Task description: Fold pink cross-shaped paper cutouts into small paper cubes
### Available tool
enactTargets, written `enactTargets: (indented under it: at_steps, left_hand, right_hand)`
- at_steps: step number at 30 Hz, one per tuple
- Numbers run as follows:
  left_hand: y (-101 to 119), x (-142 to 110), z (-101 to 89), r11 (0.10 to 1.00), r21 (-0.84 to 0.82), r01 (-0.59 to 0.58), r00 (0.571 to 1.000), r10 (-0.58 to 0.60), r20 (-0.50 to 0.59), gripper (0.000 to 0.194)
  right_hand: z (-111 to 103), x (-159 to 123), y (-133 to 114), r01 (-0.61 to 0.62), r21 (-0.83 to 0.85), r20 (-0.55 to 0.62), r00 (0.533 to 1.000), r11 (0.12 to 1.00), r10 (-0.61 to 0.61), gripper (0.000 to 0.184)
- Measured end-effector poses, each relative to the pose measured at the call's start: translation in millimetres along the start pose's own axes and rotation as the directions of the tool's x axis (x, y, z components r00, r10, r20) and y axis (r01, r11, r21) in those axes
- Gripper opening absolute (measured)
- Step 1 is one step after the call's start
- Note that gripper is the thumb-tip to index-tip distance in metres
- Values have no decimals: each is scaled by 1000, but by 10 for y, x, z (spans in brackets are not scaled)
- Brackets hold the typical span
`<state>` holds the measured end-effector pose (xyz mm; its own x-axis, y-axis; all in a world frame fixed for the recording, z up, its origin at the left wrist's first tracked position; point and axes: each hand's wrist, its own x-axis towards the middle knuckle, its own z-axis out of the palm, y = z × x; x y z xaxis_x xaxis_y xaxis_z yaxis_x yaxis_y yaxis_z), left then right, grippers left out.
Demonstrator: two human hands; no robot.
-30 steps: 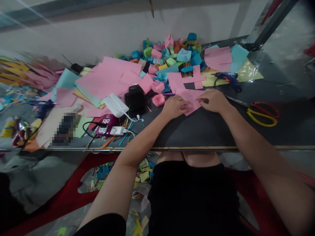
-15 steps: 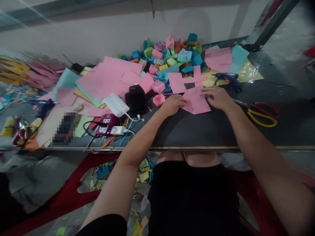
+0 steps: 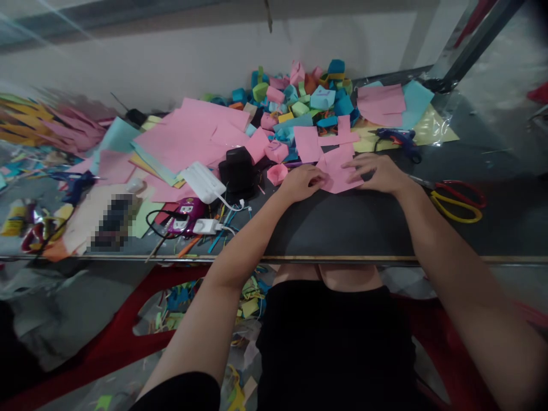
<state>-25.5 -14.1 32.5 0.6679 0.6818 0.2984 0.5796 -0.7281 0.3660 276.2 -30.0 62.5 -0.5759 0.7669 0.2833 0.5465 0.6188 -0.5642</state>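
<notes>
A pink sheet of paper (image 3: pixel 338 174) lies on the dark tabletop between my hands. My left hand (image 3: pixel 305 182) is at the sheet's left edge, its fingers curled together on the paper. On the right side my right hand (image 3: pixel 382 172) rests with fingers stretched out and apart, their tips over the sheet. Just behind are a pink rectangle (image 3: pixel 307 144) and narrow pink strips (image 3: pixel 343 130). A small folded pink paper cup (image 3: pixel 277 174) sits beside my left wrist.
Scissors (image 3: pixel 457 200) with red and yellow handles lie right, below a blue glue gun (image 3: pixel 398 137). Folded paper pieces (image 3: pixel 321 98) are heaped at the back. Left are pink sheets (image 3: pixel 188 137), a white power bank (image 3: pixel 203 181), a purple power strip (image 3: pixel 188 216) and another glue gun (image 3: pixel 75 184).
My right hand's fingers have spread and lifted slightly at the sheet's right side. The sheet's near edge has shifted a little away from me. My left hand stays at the left edge.
</notes>
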Motion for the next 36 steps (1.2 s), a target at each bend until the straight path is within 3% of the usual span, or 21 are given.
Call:
enactTargets:
  at_steps: [4,7,12,16,21,23,28,36]
  left_hand:
    - [35,-8,-10,997,73,22,1000,-22,3,35]
    - [88,-12,8,994,96,55,998,-55,-1,32]
    - [153,2,34,988,101,113,993,-114,3,20]
    - [126,12,21,990,51,133,991,-133,8,18]
    - [26,15,33,993,-11,119,993,-119,27,24]
    - [-19,18,55,996,-30,86,996,-85,19,26]
    - [-76,20,121,999,-38,7,1000,-8,-17,29]
    - [13,-9,160,994,112,4,997,4,-76,32]
  right_hand:
    - [-18,-1,-12,-15,30,80,997,999,12,12]
    - [-17,-6,-17,-41,32,144,989,999,36,13]
    - [-36,-32,-34,-68,-46,77,994,997,72,36]
    - [-64,-48,13,-57,-104,137,988,993,71,55]
    - [-54,-49,126,-28,-212,64,997,977,43,69]
    - [-44,-36,134,-15,-236,38,999,972,24,66]
    - [-13,12,68,44,-248,38,999,968,-35,37]
    - [-18,8,-77,-34,-139,162,985,990,57,18]
